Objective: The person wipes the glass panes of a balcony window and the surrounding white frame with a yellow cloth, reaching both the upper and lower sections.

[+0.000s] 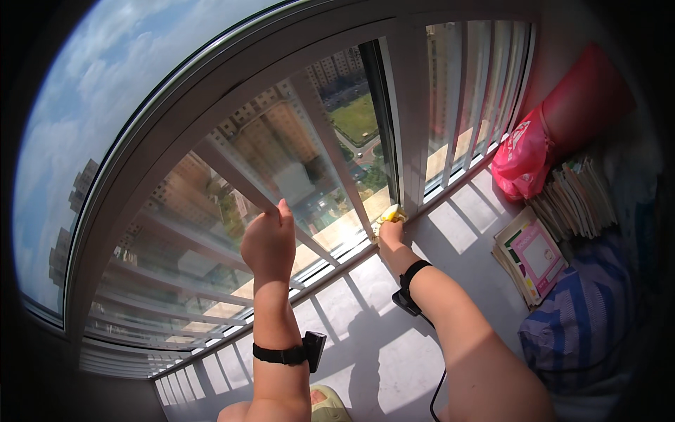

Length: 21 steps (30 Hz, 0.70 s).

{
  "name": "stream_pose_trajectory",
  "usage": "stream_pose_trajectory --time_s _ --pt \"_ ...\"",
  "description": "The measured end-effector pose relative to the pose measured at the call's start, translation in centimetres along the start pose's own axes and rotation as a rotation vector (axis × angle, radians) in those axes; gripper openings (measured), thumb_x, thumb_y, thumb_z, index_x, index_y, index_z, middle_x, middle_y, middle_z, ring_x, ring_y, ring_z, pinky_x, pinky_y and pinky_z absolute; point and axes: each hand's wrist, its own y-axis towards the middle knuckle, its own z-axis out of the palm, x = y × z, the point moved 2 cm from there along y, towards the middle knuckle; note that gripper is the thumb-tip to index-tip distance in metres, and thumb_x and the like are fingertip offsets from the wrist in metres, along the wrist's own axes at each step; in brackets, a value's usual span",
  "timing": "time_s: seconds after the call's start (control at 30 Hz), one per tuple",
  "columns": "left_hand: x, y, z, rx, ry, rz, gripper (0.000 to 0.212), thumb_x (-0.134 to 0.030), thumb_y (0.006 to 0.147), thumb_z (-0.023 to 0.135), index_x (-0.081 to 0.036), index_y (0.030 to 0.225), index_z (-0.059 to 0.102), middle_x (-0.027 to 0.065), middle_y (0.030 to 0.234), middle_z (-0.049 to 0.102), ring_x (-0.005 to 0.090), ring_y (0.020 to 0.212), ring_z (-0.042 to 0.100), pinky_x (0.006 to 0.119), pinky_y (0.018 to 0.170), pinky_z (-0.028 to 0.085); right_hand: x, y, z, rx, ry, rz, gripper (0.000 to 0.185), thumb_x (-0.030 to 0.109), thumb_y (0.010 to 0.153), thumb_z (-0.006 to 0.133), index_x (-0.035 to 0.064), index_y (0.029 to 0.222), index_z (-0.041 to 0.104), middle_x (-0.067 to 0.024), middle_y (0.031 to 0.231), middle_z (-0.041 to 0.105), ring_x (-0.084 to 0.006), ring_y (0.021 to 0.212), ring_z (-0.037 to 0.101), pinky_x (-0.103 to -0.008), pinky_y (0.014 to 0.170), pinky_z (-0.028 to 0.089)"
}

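Note:
My left hand (270, 240) is closed around a vertical bar (240, 176) of the white window railing, with its thumb pointing up. Lower and to the right, my right hand (391, 232) grips a crumpled yellow and whitish cloth (393, 213) at the bottom corner of the window frame, beside the sill track. Part of the cloth is hidden by my fingers. A black strap with a small device sits on each forearm. Behind the bars is window glass (295, 153), with buildings and a green lawn far below.
A pink plastic bag (522, 158) and a red rolled item (588, 105) lean in the right corner. Near them are stacked books (582, 198), a pink-covered booklet (535, 256) and a blue striped bag (577, 316). A green slipper (331, 405) is on my foot; a black cable hangs by my right arm.

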Motion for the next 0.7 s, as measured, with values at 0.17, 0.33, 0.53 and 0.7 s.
stream_pose_trajectory --time_s 0.17,0.33,0.53,0.7 --pt "-0.3 0.0 0.0 -0.006 0.001 0.03 0.037 -0.038 0.093 0.044 -0.007 0.079 0.06 0.0131 0.069 0.062 0.0345 0.066 0.061 0.045 0.057 0.047 3.0 -0.7 0.1 0.083 -0.028 0.056 0.035 0.022 0.091 0.046 0.0035 0.119 0.056 -0.0113 0.108 0.063 -0.0214 0.094 0.063 -0.0323 0.075 0.048" --pt "0.1 0.0 -0.2 0.0 0.008 0.016 0.037 -0.038 0.093 0.044 -0.008 0.079 0.06 0.0131 0.068 0.063 0.0342 0.066 0.062 0.044 0.057 0.047 9.3 -4.4 1.4 0.028 0.121 -0.202 0.033 0.019 0.085 0.046 0.0002 0.109 0.057 -0.0147 0.102 0.063 -0.025 0.087 0.063 -0.0331 0.076 0.048" --pt "-0.3 0.0 -0.2 0.011 0.013 0.017 0.036 -0.038 0.093 0.044 -0.008 0.08 0.06 0.0127 0.068 0.063 0.0339 0.067 0.062 0.044 0.057 0.047 19.5 -10.3 0.9 0.168 0.262 -0.687 0.029 0.022 0.084 0.051 -0.0014 0.102 0.055 -0.0153 0.093 0.06 -0.0262 0.083 0.059 -0.0353 0.075 0.046" --pt "-0.3 0.0 -0.2 0.043 0.016 0.012 0.036 -0.038 0.094 0.043 -0.008 0.081 0.06 0.0122 0.07 0.063 0.0336 0.068 0.062 0.044 0.059 0.046 24.8 -13.0 1.8 0.37 0.418 -0.846 0.024 0.017 0.083 0.055 0.0019 0.102 0.058 -0.0166 0.096 0.063 -0.0322 0.086 0.062 -0.0376 0.076 0.048"
